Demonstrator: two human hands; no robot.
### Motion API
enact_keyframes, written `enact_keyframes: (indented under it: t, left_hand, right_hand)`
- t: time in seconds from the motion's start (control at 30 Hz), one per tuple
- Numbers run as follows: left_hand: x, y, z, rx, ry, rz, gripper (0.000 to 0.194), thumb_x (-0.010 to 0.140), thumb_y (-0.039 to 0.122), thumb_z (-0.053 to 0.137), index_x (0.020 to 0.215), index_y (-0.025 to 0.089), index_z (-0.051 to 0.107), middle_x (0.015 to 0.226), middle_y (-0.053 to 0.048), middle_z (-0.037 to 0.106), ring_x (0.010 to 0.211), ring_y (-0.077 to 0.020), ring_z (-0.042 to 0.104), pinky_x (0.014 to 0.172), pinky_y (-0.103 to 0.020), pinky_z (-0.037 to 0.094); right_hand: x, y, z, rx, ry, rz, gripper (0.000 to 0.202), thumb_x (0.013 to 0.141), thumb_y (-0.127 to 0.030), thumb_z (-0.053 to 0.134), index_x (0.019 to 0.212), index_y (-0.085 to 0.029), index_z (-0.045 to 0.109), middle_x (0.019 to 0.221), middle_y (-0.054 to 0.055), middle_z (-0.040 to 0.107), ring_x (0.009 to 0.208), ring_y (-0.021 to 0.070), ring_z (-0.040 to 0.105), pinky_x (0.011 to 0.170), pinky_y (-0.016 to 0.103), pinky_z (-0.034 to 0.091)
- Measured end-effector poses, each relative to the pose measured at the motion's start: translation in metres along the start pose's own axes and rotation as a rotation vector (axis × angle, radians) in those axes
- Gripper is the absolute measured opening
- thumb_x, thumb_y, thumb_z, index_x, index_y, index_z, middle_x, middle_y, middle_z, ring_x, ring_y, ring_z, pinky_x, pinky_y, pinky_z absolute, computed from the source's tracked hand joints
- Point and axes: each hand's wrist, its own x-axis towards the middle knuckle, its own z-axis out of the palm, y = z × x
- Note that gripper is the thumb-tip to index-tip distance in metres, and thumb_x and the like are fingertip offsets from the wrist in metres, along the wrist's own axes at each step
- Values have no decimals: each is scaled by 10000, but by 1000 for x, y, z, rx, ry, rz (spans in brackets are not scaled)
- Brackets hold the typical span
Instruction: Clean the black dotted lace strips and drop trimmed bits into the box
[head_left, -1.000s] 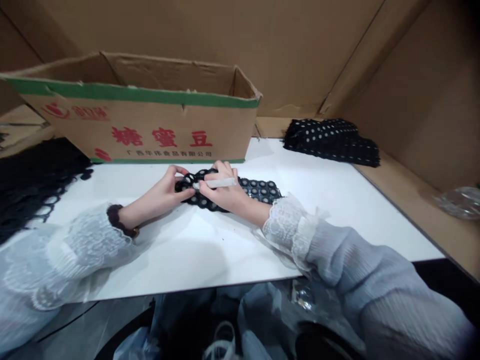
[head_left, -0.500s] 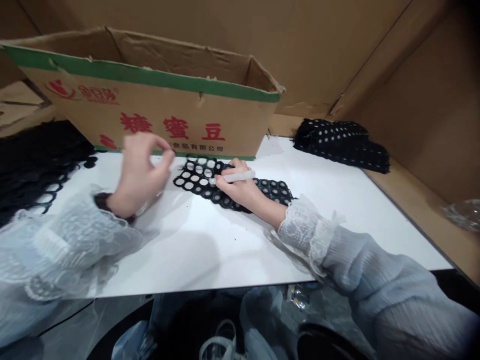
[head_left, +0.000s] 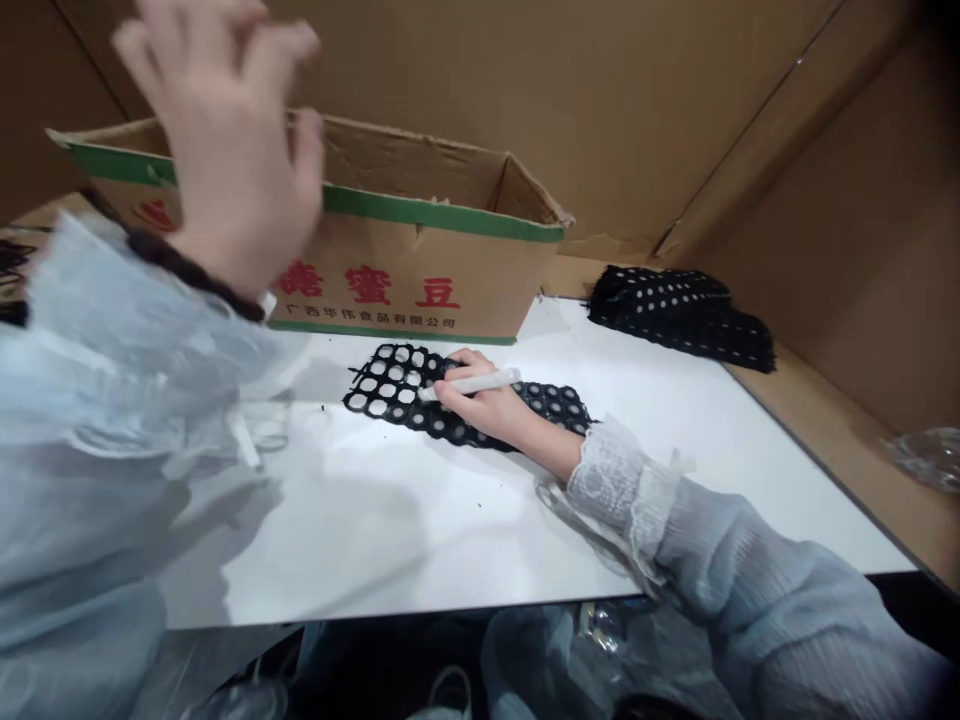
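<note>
On the white table lies a black sheet [head_left: 435, 420] with rows of round holes and rings; at its left end the holes show white. My right hand [head_left: 487, 400] rests on this sheet, closed around a white pen-like tool [head_left: 487, 381] whose tip points left at the sheet. The tool's exact kind is unclear. My left hand [head_left: 232, 150] is raised in front of the cardboard box, fingers spread, with nothing visible in it. It is slightly blurred and covers part of the box's left side.
An open cardboard box [head_left: 480, 265] with a green rim and red characters stands behind the sheet. A folded black dotted piece [head_left: 675, 312] lies at the back right. Clear plastic [head_left: 930, 458] sits at the far right. Cardboard walls [head_left: 570, 90] rise behind the white table [head_left: 360, 560].
My left hand has risen from beside the sheet to above the box's front, its fingers opening from a pinch. My right hand stays on the sheet with the tool. The view has shifted slightly.
</note>
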Motion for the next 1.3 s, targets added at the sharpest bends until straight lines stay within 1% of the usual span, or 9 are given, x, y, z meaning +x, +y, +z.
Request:
enact_keyframes:
  t: [0.03, 0.07, 0.13, 0.2, 0.3, 0.5, 0.8, 1.0, 1.3]
  left_hand:
    - [-15, 8, 3, -92, 46, 89, 449, 828, 219, 489, 1259, 228, 365, 1320, -25, 358, 1265, -244, 254, 1044, -505, 223]
    - [-32, 16, 6, -202, 41, 251, 308, 830, 228, 482, 1137, 212, 486, 1158, -25, 509, 1164, -214, 393, 1024, -457, 266]
    - [-70, 30, 15, -412, -239, 551, 191, 833, 311, 492, 968, 204, 575, 887, -20, 602, 887, -177, 545, 849, -360, 405]
    - [-101, 35, 24, -579, -469, 658, 263, 812, 419, 516, 923, 191, 588, 864, -37, 605, 809, -166, 559, 749, -302, 437]
    - [-122, 31, 32, -705, -573, 634, 354, 786, 482, 536, 971, 184, 582, 964, -63, 605, 869, -178, 564, 763, -283, 441]
    - [-124, 31, 27, -577, -417, 681, 246, 877, 325, 431, 900, 162, 614, 829, -63, 643, 815, -183, 579, 753, -308, 433]
    - [-124, 42, 27, -348, -162, 783, 234, 881, 194, 403, 694, 141, 533, 614, -30, 531, 611, -158, 489, 618, -292, 387]
    - [-119, 31, 23, -412, -285, 943, 353, 884, 436, 389, 739, 158, 552, 673, -48, 573, 665, -171, 516, 640, -297, 393]
    - [-127, 38, 17, -468, -300, 731, 210, 857, 189, 404, 725, 165, 566, 621, -27, 558, 622, -158, 511, 640, -299, 386]
  right_hand:
    - [0, 0, 0, 15, -5, 12, 329, 807, -244, 456, 485, -178, 439, 825, 62, 550, 943, 186, 504, 857, 320, 376]
    - [0, 1, 1, 24, -3, 26, 317, 807, -248, 455, 498, -178, 467, 847, 62, 560, 975, 189, 502, 875, 324, 373]
    - [-1, 1, 3, 17, 39, 43, 246, 792, -259, 478, 564, -179, 527, 915, 65, 562, 1045, 197, 479, 912, 339, 359]
    - [-1, 1, 5, -20, 128, 62, 115, 754, -275, 534, 703, -181, 578, 1027, 78, 529, 1098, 211, 439, 936, 363, 340]
    - [-2, -1, 5, -61, 233, 98, 170, 707, -277, 583, 858, -199, 576, 1018, 68, 518, 1045, 219, 441, 912, 385, 340]
    - [0, -18, 0, 366, 183, 225, 141, 766, -309, 531, 699, -187, 510, 632, -20, 521, 592, 112, 481, 586, 245, 396]
    - [-5, -28, 9, 608, 222, 424, 228, 728, -373, 600, 641, -176, 524, 517, -38, 521, 452, 102, 553, 436, 208, 397]
    - [-4, -25, 14, 650, 154, 449, 265, 744, -370, 580, 593, -181, 473, 462, -32, 538, 430, 86, 519, 452, 203, 414]
    - [-4, -28, 17, 585, 171, 457, 240, 736, -329, 569, 584, -180, 460, 471, -16, 555, 439, 91, 519, 423, 190, 381]
